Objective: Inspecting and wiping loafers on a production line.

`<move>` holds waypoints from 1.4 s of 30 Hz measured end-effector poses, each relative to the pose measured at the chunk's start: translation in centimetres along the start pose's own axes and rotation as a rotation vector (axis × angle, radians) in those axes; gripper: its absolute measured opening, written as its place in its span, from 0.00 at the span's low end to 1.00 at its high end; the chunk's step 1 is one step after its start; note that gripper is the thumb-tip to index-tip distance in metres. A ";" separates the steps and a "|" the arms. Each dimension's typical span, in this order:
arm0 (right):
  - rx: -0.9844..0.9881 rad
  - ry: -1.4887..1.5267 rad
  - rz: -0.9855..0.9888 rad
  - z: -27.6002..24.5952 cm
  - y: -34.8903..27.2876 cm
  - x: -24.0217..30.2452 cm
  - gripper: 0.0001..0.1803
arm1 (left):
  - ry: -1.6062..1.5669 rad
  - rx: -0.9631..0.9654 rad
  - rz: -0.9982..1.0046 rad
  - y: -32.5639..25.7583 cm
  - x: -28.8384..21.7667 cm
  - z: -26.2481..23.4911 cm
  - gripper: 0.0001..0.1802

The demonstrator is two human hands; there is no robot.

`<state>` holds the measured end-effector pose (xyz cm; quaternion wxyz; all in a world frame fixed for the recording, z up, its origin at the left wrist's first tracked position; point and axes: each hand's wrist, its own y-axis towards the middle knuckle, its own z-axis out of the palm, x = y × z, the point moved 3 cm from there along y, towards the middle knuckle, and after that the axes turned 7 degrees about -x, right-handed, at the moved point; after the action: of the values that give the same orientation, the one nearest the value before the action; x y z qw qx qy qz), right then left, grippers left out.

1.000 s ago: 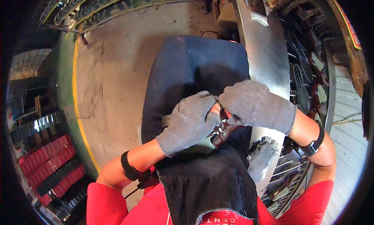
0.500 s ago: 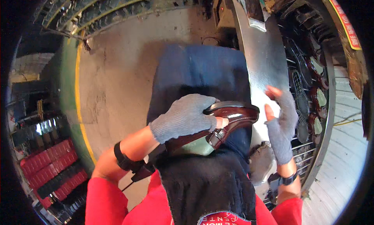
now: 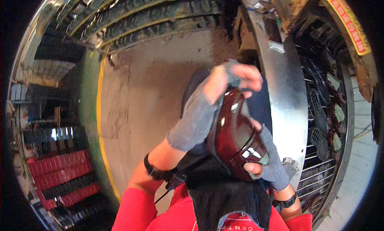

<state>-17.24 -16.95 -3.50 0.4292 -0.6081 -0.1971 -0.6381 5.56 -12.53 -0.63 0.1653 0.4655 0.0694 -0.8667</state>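
A glossy dark red shoe [image 3: 232,139] with a strap is held over my lap, its toe pointing away from me. The dark sole runs along its left side, and a bit of pale green surface shows by the strap. My right hand [image 3: 274,163], in a grey fingerless glove, grips it from the right, thumb near the strap. My left hand [image 3: 230,81], gloved the same way, has its fingers curled over the toe end; they are slightly blurred. Dark cloth covers my lap beneath the shoe.
On the right runs a shiny metal bench [image 3: 286,91]. Beyond it, a rack of metal bars [image 3: 320,179] carries dark soles [image 3: 319,143] and red shoes with pale green parts. Shelving [image 3: 156,25] stands at the far side; red stacked pieces [image 3: 60,169] lie at left.
The shoe has turned from lying sideways to toe away from me. My right hand has come in from the bench side and gripped it; my left hand has moved up to the toe.
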 end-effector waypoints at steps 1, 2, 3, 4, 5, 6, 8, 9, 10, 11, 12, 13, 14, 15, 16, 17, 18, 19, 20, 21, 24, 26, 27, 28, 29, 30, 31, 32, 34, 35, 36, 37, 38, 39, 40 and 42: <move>0.012 0.043 0.017 0.2 0.1 -0.1 0.63 | 0.062 0.016 0.022 0.3 0.1 -0.1 0.34; 0.016 0.085 0.028 0.6 0.3 -0.1 0.63 | 0.169 -0.006 0.003 0.3 0.2 -0.3 0.33; 0.005 0.067 0.027 0.8 0.5 -0.1 0.62 | 0.140 -0.100 0.040 0.0 0.4 -0.2 0.32; 0.021 0.064 0.039 1.2 0.6 0.0 0.62 | 0.097 -0.091 0.048 -0.5 0.5 0.2 0.32; -0.004 0.011 0.038 1.4 0.7 0.0 0.62 | 0.141 -0.187 0.002 -1.1 0.8 0.3 0.33; -0.051 -0.032 0.035 1.4 0.6 0.1 0.61 | 0.180 -0.275 -0.014 -1.5 0.9 0.3 0.34; -0.051 -0.033 0.048 1.7 0.4 0.0 0.60 | 0.212 -0.367 -0.043 -1.9 1.3 0.1 0.34; -0.074 -0.017 0.066 1.7 0.4 -0.2 0.60 | 0.229 -0.392 -0.063 -1.8 1.5 -0.2 0.33; -0.096 -0.001 0.083 1.6 0.3 -0.4 0.60 | 0.291 -0.400 -0.072 -1.5 1.8 -0.5 0.35; -0.116 -0.012 0.056 1.5 0.4 -0.7 0.59 | 0.353 -0.407 -0.082 -1.3 2.2 -0.8 0.37; -0.118 -0.012 0.061 1.4 0.5 -1.0 0.59 | 0.351 -0.408 -0.088 -1.1 2.7 -1.1 0.37; -0.119 0.025 0.090 1.1 0.6 -1.4 0.59 | 0.255 -0.437 -0.057 -0.8 3.4 -1.3 0.35; -0.144 0.061 0.113 0.8 0.8 -1.7 0.60 | 0.159 -0.462 -0.028 -0.7 4.1 -1.4 0.33; -0.148 0.083 0.101 0.6 0.9 -1.8 0.56 | 0.272 -0.453 0.063 -1.4 4.6 -1.1 0.31; -0.125 0.082 0.118 0.5 1.0 -2.0 0.56 | 0.263 -0.402 0.036 -1.8 5.4 -0.9 0.30; -0.189 0.135 0.133 0.3 1.0 -2.2 0.52 | 0.404 -0.426 0.175 -2.8 5.9 -0.2 0.29; -0.258 0.169 0.161 0.1 1.0 -2.4 0.49 | 0.558 -0.383 0.325 -3.5 6.2 0.4 0.30; -0.339 0.191 0.237 -0.1 0.9 -2.8 0.44 | 0.819 -0.329 0.464 -4.0 6.4 1.2 0.32; -0.316 0.219 0.218 -0.1 0.8 -2.7 0.43 | 0.831 -0.373 0.476 -3.9 6.9 1.4 0.34; -0.321 0.268 0.216 -0.3 0.9 -2.7 0.43 | 0.912 -0.357 0.482 -3.5 7.3 1.7 0.34; -0.391 0.159 0.068 -2.7 0.4 -2.5 0.41 | 1.078 -0.158 0.451 -0.4 8.3 2.9 0.33; -0.414 0.370 0.154 -6.6 -1.0 -3.1 0.39 | 0.849 0.074 0.266 1.7 8.9 3.2 0.32; -0.504 0.236 0.068 -9.8 -2.5 -3.1 0.39 | 0.570 0.045 0.079 1.9 9.1 3.0 0.30; -0.611 0.172 -0.007 -13.1 -4.8 -3.1 0.37 | 0.313 0.057 -0.148 1.8 9.7 3.0 0.29; -0.701 0.230 0.015 -16.7 -7.7 -3.8 0.37 | 0.368 0.051 -0.191 1.3 9.4 2.3 0.29; -0.774 0.265 -0.024 -20.2 -11.1 -4.6 0.37 | 0.495 0.044 -0.297 0.4 9.3 1.2 0.30; -0.956 0.161 -0.035 -23.7 -15.2 -5.7 0.37 | 0.544 0.077 -0.250 -0.7 9.2 0.5 0.29; -1.059 0.045 -0.129 -26.7 -19.2 -6.5 0.37 | 0.677 -0.026 -0.281 -1.7 9.2 -1.1 0.29; -1.429 -0.392 0.040 -32.0 -27.1 -8.7 0.39 | 0.671 -0.064 -0.214 -4.2 9.9 -3.2 0.24; -1.474 -0.582 0.263 -33.7 -30.1 -10.0 0.41 | 0.630 -0.058 -0.195 -5.2 10.3 -4.0 0.24; -1.548 -0.803 0.565 -34.9 -32.7 -10.7 0.42 | 0.579 -0.087 -0.168 -5.9 10.7 -4.6 0.23; -1.552 -0.791 0.522 -35.5 -34.3 -10.8 0.42 | 0.536 -0.109 -0.148 -6.5 11.1 -4.9 0.23; -1.480 -0.830 0.745 -35.7 -35.2 -11.2 0.44 | 0.522 -0.116 -0.143 -6.6 11.6 -4.8 0.23; -1.455 -0.859 0.989 -35.5 -35.4 -11.4 0.46 | 0.515 -0.121 -0.170 -6.6 12.0 -4.5 0.24; -1.257 -1.224 0.817 -35.2 -33.7 -10.7 0.48 | 0.513 -0.126 -0.203 -6.5 12.5 -3.9 0.24; -1.048 -1.721 0.327 -33.5 -28.9 -9.6 0.46 | 0.527 -0.077 -0.212 -5.6 13.0 -2.3 0.25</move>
<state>-61.40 -23.87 -10.85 -0.0961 -0.9913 -0.0493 0.0757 -1.25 -9.51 -12.94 0.0677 0.6583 0.1912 -0.7249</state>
